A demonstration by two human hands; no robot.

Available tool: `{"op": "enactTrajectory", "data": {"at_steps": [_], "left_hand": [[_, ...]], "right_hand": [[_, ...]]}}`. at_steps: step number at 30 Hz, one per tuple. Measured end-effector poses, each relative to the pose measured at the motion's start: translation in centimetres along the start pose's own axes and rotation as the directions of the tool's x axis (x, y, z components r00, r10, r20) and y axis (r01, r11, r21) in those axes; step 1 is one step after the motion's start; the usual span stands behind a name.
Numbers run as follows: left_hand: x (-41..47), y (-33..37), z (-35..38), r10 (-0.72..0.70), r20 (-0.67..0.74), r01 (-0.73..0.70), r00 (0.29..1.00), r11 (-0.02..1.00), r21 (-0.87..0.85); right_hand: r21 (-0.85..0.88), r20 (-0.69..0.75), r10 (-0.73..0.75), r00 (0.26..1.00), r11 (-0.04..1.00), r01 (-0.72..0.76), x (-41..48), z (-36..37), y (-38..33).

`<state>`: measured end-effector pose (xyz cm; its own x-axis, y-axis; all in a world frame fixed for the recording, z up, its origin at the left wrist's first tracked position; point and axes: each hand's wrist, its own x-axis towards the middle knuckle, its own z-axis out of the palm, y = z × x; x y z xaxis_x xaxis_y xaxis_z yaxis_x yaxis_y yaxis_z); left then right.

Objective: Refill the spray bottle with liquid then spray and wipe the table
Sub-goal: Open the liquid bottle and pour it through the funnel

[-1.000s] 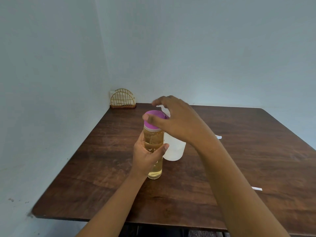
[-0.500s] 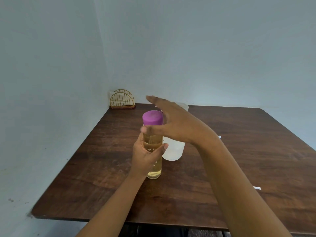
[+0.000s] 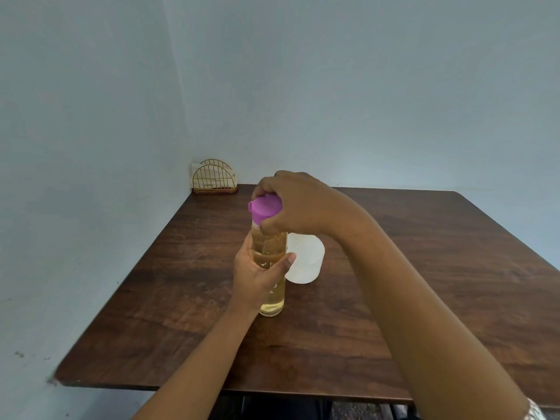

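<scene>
Clear bottle (image 3: 269,244) of amber liquid upright mid-worktop (image 3: 424,268), nearer left edge. Left grip (image 3: 257,274) curled round its body. Right grip (image 3: 300,204) curled over purple cap (image 3: 264,209), clasping it from above. White translucent bottle (image 3: 304,262) just behind, to right. Gold wire holder (image 3: 214,178) at far left corner.

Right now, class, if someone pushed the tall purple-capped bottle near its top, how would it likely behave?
Probably tippy: the bottle is tall on a narrow base. Likely heavy for its size, being nearly full of amber liquid. Its smooth clear wall may slip.
</scene>
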<state>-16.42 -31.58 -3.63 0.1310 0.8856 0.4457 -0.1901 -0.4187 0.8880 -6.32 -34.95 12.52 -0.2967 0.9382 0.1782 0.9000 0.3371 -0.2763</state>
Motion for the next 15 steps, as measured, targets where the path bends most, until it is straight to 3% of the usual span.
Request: {"op": "enactTrajectory", "data": {"at_steps": [5, 9, 15], "left_hand": [[-0.3, 0.3, 0.5, 0.005, 0.004, -0.005, 1.000, 1.000, -0.007], [-0.7, 0.4, 0.8, -0.010, -0.022, 0.010, 1.000, 1.000, 0.001], [-0.9, 0.7, 1.5, -0.031, -0.027, 0.032, 0.999, 0.999, 0.016]], "right_hand": [[0.109, 0.126, -0.086, 0.988, 0.991, 0.072, 0.0, -1.3, 0.5], [0.178, 0.113, -0.100, 0.989, 0.981, 0.079, -0.6, -2.0, 1.1], [0.413, 0.018, 0.051, 0.999, 0.909, -0.053, -2.8, -1.9, 3.2]]}}
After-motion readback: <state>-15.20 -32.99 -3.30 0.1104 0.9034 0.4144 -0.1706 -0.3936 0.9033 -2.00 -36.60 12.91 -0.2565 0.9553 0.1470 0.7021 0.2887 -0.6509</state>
